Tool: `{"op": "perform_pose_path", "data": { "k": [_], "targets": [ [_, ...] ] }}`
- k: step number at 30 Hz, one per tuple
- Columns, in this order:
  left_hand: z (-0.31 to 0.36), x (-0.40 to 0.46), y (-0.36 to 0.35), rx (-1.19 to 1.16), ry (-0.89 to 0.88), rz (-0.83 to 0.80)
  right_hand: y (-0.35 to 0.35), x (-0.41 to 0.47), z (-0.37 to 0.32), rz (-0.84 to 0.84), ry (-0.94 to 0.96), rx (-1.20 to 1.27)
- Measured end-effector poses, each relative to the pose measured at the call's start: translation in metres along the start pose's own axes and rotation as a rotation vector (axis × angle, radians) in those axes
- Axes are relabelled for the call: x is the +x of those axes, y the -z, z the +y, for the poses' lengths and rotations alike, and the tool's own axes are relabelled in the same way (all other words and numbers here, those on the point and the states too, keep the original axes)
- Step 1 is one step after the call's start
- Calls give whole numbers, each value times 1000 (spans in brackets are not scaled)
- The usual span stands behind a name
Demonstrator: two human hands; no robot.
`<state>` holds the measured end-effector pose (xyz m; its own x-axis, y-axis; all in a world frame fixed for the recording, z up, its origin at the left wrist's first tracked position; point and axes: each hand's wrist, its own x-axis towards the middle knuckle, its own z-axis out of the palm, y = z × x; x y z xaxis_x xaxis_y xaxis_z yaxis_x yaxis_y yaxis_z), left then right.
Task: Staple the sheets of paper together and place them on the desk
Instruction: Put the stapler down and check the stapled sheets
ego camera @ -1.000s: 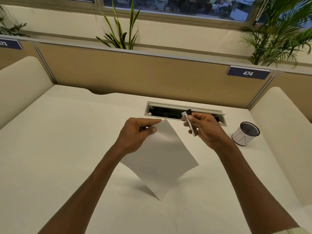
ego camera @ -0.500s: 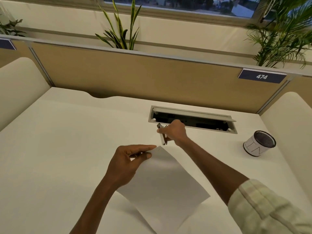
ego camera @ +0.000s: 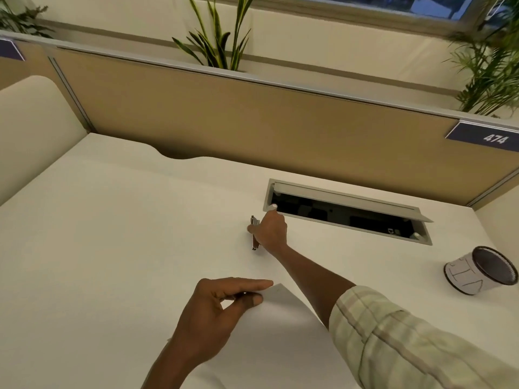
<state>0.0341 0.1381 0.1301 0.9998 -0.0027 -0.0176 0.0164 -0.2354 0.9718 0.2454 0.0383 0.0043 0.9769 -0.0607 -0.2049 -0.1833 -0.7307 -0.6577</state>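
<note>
White sheets of paper (ego camera: 280, 327) lie low over the white desk (ego camera: 126, 234), near the front. My left hand (ego camera: 216, 313) pinches their upper corner between thumb and forefinger. Farther back, my right hand (ego camera: 271, 230) is stretched out and grips a small dark stapler (ego camera: 255, 234) that stands on end on the desk, just left of the cable tray. Most of the stapler is hidden by my fingers. My right sleeve covers the lower right part of the sheets.
An open cable tray (ego camera: 348, 211) is set into the desk at the back. A mesh pen cup (ego camera: 481, 273) wrapped in paper lies tilted at the right. A tan partition (ego camera: 252, 122) with a 474 label bounds the desk; plants stand behind it.
My right hand has carried the stapler away from the paper, forward to the desk by the cable tray. My left hand has lowered the sheets toward the desk.
</note>
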Motion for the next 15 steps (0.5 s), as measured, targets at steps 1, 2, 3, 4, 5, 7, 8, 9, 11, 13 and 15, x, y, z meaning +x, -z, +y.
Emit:
{"op": "perform_pose_path", "data": {
  "k": [1,2,3,4,5,7,8,9,11,13,15],
  "targets": [
    [-2,1,1,4,1,-1,-5,2,0,-1,-7,-9],
    [-4,2,1,7,2,-2,-9,4,1,1,-8,-19],
    [-5,3,2,11,6,0,-12,5,0,1,-13,-23],
    [-7,4,3,12,12,0,-15,7,0,5,-12,-24],
    [-8,5,3,14,20,-1,-16,8,-2,3,-19,-24],
    [-9,6,4,7,33,-6,-19,9,-4,-1,-25,-50],
    [-10,7,4,2,36,-10,-21,11,-3,-2,-21,-68],
    [-11,8,3,-1,40,-16,-22,12,-4,-16,-27,-85],
    [-11,8,2,-6,48,-22,-23,12,-3,-34,-20,-105],
    [-9,9,1,-8,56,-30,-21,14,1,-48,-46,-53],
    [-8,10,0,3,58,-36,-14,12,3,-61,-84,12]
  ]
}}
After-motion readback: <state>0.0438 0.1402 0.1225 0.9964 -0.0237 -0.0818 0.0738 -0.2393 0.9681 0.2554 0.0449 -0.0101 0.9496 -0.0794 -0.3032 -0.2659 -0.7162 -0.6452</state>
